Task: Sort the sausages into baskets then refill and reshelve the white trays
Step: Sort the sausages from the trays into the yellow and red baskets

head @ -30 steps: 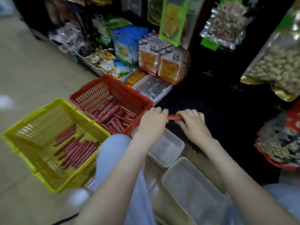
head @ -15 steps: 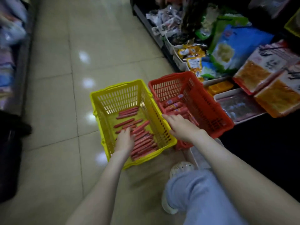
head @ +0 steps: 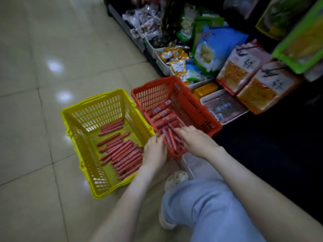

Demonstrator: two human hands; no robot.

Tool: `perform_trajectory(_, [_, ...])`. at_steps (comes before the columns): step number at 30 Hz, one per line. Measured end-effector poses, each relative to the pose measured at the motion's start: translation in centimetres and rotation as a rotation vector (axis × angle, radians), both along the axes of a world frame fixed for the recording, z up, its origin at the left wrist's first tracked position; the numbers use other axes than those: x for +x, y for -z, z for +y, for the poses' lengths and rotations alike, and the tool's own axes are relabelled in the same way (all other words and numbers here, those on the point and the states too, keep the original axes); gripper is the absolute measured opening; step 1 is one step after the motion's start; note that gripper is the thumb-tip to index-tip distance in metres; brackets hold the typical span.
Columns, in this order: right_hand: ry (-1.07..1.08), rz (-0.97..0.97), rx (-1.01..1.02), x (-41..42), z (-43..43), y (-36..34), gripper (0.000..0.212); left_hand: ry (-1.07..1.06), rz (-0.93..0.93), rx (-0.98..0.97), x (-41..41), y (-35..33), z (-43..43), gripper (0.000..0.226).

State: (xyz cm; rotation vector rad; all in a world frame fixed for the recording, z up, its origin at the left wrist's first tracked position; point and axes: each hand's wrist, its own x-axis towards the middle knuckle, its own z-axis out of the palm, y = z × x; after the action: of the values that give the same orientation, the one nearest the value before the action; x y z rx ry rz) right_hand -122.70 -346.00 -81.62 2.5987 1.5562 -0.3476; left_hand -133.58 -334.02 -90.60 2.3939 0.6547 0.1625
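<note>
Two hands met over the near end of the red basket (head: 192,102), the left hand (head: 155,151) pressing straight fingers against its thin sausages (head: 172,142), the right hand (head: 197,142) lying on them, grip unclear, the yellow basket (head: 99,110) of sausages beside it.

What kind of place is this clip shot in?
Most likely a small grocery shop aisle: low shelves crammed with bagged snacks, plus a yellow basket and a red basket on the tiled floor.
</note>
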Motion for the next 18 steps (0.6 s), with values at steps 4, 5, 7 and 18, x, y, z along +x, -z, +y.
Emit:
perform_trajectory(4, [0.292,0.038,0.157,-0.2,-10.8,-2.4,0.05,0.239,-0.26,-0.023,5.3,-6.8,-10.8,0.04])
perform_trajectory(5, [0.381,0.039,0.198,-0.2,-14.2,-3.3,0.049,0.302,-0.27,-0.055,6.5,-8.1,-14.1,0.04])
perform_trajectory(7, [0.539,0.014,0.238,-0.5,-21.6,-5.5,0.048,0.44,-0.243,-0.149,8.2,-10.2,-21.6,0.039])
perform_trajectory(18, [1.669,0.078,0.305,-23.3,-64.4,-5.5,0.049,1.337,0.033,-0.069,-3.1,-6.7,-61.4,0.042])
